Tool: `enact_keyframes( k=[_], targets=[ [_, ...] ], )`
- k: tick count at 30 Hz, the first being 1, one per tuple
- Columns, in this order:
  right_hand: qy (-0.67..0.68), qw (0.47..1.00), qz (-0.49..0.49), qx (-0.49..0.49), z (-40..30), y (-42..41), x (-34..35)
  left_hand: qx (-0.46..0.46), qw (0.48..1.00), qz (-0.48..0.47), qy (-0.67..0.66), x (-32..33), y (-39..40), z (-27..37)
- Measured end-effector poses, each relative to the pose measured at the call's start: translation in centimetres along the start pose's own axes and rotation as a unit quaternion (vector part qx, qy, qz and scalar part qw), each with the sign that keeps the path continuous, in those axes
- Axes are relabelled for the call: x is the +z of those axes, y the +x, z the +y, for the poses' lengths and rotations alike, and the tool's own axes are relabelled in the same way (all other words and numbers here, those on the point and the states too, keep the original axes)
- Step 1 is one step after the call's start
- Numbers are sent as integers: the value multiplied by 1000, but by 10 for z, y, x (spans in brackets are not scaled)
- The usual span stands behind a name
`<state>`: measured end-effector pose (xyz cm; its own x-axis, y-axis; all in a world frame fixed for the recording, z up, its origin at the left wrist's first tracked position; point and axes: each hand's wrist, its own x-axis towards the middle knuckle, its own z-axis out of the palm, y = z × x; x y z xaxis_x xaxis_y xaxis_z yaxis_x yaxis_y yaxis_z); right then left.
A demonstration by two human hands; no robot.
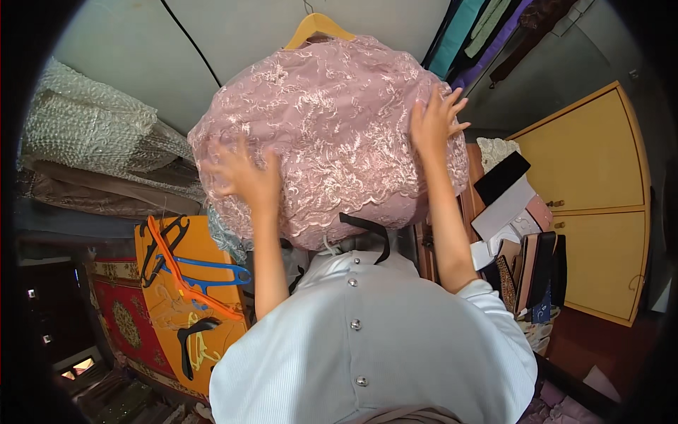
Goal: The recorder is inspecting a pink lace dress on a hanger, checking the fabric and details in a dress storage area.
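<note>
A pink lace garment (339,127) with embroidered flowers and a scalloped edge hangs in front of me on a wooden hanger (316,29). My left hand (241,172) lies against the lace on its left side, fingers spread and a little blurred. On the right side of the lace rests my right hand (437,119), palm towards the cloth, its fingers apart and reaching past the garment's edge. Neither hand is closed on the fabric. A black strap (371,228) sticks out below the garment's lower edge, close to my shirt.
White beaded garments (90,122) hang at the left. Below them, plastic hangers (185,281) lie on an orange board (212,228). Teal and purple cloths (450,47) hang at the upper right. Folded belts or bands (529,254) are stacked by a yellow cabinet (588,212). A red patterned carpet (127,312) lies lower left.
</note>
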<state>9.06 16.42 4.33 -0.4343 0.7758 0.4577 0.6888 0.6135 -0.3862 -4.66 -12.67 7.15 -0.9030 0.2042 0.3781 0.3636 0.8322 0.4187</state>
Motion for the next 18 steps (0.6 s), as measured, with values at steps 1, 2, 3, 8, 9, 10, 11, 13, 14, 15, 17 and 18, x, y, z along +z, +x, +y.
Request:
enact_keyframes(
  k=[1,2,3,8,9,10,11,13,14,15,17,18],
  targets=[
    [33,999,8,-19,-16,-15,-5,60,996,-59,-11,-3,-19,22],
    [62,997,-24,-39,-39,-35,-15,95,988,-113,-37,2,-40,43],
    [43,992,-54,-105,-44,-57,-8,168,975,-140,-26,16,-59,54],
    [-43,956,-193,-215,8,-95,3,259,943,-208,-11,73,-95,56],
    [-57,968,-190,-151,33,-85,2,236,952,-186,-63,75,-96,51],
    [-96,977,-161,-101,64,-73,1,232,949,-207,-47,71,-94,56],
    [-134,981,-132,-50,87,-66,-2,227,946,-229,-32,67,-92,60],
    [-107,988,-86,64,100,-55,-11,248,946,-208,-3,71,-97,61],
    [-112,989,-69,70,99,-55,-9,241,948,-208,1,73,-99,60],
    [-83,995,-48,28,93,-59,-9,234,949,-209,5,76,-100,62],
    [-41,992,-108,-52,62,-84,-5,238,950,-203,-6,77,-101,59],
    [-27,978,-186,-91,49,-98,-4,235,952,-197,-12,77,-102,58]
  ],
)
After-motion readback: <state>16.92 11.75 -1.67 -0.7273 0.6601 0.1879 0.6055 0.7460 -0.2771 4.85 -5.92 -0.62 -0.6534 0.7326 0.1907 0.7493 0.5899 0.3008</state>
